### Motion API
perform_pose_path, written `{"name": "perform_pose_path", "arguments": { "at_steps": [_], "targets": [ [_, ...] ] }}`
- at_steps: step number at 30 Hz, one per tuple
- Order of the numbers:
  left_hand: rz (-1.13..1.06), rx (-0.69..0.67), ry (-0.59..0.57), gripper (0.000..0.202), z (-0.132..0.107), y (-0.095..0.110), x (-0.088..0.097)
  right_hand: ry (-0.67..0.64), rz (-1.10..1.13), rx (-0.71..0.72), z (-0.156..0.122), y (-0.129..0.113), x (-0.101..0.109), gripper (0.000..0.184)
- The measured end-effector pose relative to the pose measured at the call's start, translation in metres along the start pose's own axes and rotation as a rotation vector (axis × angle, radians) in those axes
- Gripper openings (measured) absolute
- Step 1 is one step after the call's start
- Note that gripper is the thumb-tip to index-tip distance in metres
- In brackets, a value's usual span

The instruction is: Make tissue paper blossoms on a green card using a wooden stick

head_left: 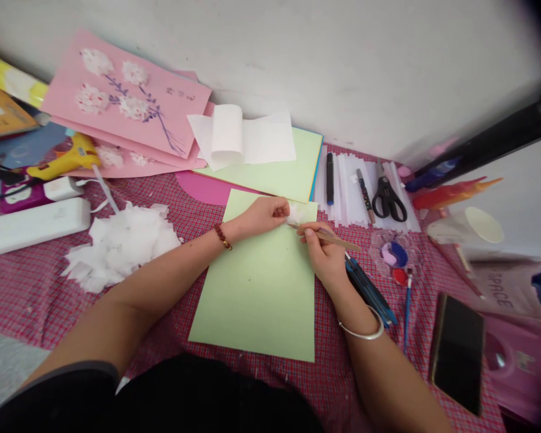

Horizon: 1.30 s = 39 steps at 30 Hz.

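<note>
My left hand [264, 215] is closed in a pinch on a small white tissue piece [296, 213] at the top right corner of a light green sheet [256, 288]. My right hand [323, 252] grips a thin wooden stick or brush [338, 240], its tip touching the tissue piece. A red bead bracelet is on my left wrist and a silver bangle on my right. A heap of torn white tissue [119, 245] lies to the left of my left arm.
Pink sheets with tissue flowers [126, 96], a yellow glue gun [65, 159], a power strip [33, 225], scissors [388, 198], a black marker [330, 177], a paint palette [394, 257], brushes [369, 288], a paper cup [471, 225] and a phone [457, 352] surround the red checked cloth [22, 294].
</note>
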<state>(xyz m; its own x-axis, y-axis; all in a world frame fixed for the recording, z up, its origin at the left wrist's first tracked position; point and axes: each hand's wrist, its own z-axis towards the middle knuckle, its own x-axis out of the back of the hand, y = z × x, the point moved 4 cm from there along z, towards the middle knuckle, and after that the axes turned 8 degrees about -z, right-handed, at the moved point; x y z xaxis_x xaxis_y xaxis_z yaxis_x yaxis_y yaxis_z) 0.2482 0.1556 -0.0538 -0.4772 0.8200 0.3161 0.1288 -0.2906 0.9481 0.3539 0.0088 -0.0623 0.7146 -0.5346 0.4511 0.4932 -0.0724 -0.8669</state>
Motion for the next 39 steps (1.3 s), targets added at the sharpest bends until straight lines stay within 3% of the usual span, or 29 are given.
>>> {"name": "perform_pose_path", "arguments": {
  "at_steps": [14,17,19,22,26,29,31,34,36,39],
  "targets": [
    [-0.404,0.12,0.225,0.004,0.0,0.001,0.02,-0.119,-0.384,0.275,-0.002,-0.02,-0.005,0.019],
    [-0.464,0.12,0.312,0.005,-0.001,0.003,0.026,-0.104,-0.338,0.248,-0.005,-0.021,-0.004,0.016],
    [-0.514,0.07,0.397,0.003,-0.002,0.009,0.036,-0.011,-0.202,0.161,-0.005,-0.018,0.002,0.014],
    [-0.563,-0.047,0.484,0.008,-0.008,0.031,0.056,0.151,0.092,-0.028,-0.005,-0.004,0.01,0.015],
    [-0.591,-0.192,0.544,0.03,-0.014,0.08,0.095,0.143,0.271,-0.135,-0.003,0.01,0.011,0.017],
    [-0.577,-0.211,0.473,0.045,-0.013,0.117,0.123,0.122,0.253,-0.12,-0.004,0.01,0.01,0.017],
    [-0.475,-0.144,0.406,0.04,-0.016,0.128,0.137,0.132,0.202,-0.086,-0.006,0.006,0.009,0.018],
    [-0.14,0.013,0.269,0.017,-0.046,0.121,0.148,0.093,0.129,-0.039,-0.007,0.0,0.007,0.019],
    [0.103,0.129,0.17,0.011,-0.085,0.104,0.148,0.027,0.107,-0.026,-0.007,-0.002,0.004,0.018],
    [0.375,0.187,0.078,0.006,-0.156,0.074,0.137,-0.06,0.073,-0.015,-0.008,-0.002,-0.001,0.017]
  ]
}}
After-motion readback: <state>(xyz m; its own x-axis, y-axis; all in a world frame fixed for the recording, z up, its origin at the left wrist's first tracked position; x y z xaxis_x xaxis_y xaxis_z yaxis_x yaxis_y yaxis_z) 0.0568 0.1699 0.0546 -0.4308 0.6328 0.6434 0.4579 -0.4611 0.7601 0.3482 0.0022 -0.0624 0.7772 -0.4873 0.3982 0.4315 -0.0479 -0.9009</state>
